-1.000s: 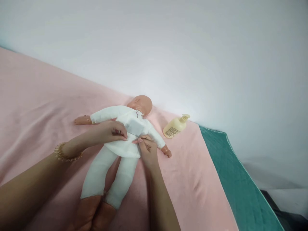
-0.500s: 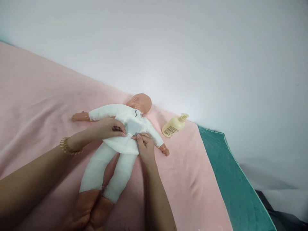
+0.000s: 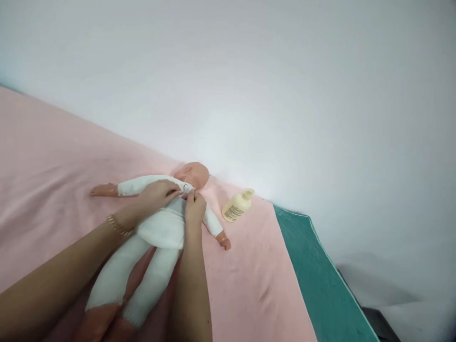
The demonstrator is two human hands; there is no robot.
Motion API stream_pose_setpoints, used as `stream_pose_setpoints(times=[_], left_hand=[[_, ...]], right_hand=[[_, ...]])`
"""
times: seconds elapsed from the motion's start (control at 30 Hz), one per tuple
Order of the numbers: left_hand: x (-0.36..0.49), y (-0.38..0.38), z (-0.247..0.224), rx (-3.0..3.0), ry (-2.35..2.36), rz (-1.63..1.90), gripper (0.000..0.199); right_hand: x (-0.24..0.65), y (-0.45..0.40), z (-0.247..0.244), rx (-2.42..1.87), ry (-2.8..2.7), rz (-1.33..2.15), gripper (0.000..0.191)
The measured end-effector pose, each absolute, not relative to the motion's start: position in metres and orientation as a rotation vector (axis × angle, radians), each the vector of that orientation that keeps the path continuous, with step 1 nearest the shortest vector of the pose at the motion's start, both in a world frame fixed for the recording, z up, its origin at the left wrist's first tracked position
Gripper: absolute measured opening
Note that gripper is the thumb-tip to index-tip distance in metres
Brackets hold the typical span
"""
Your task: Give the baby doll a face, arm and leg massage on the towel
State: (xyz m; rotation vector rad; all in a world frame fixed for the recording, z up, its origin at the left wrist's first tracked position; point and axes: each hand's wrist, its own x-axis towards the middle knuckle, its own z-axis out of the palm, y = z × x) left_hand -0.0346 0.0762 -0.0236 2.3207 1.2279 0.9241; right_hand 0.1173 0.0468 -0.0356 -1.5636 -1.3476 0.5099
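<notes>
A baby doll point(image 3: 164, 230) in a white long-sleeved dress and white leggings lies stretched out on a pink cloth, its bare head point(image 3: 194, 174) farthest from me. My left hand point(image 3: 160, 192) reaches over its chest, thumb and fingers pinching the dress near the collar. Just beside it, my right hand point(image 3: 195, 206) is closed on the dress at the other side of the neckline. The two sets of fingertips are close together, and a small dark thread-like mark shows between them. What exactly lies between the fingertips is too small to make out.
A cream pump bottle point(image 3: 237, 206) leans on the pink cloth point(image 3: 249, 275), right of the doll's head. Teal fabric point(image 3: 313, 266) shows along the right edge. Behind everything rises a pale wall point(image 3: 228, 85). A dark object point(image 3: 379, 323) sits at lower right.
Both hands have moved from the doll's waist up to its neckline. The view has shifted, so doll and bottle appear lower and farther left.
</notes>
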Motion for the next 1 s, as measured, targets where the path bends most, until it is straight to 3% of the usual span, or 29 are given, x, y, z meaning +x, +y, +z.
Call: stream_pose_setpoints(times=[0.3, 0.53, 1.0], left_hand=[[-0.034, 0.078, -0.056, 2.417, 1.332, 0.889, 0.039], [-0.035, 0.076, -0.058, 2.484, 1.107, 1.198, 0.032], [-0.034, 0.08, -0.059, 2.39, 1.195, 1.076, 0.035]], right_hand=[[0.116, 0.045, -0.046, -1.59, -1.563, 0.462, 0.037], [0.117, 0.035, -0.045, -1.451, -1.404, 0.388, 0.037], [0.117, 0.036, -0.046, -1.586, -1.541, 0.417, 0.024]])
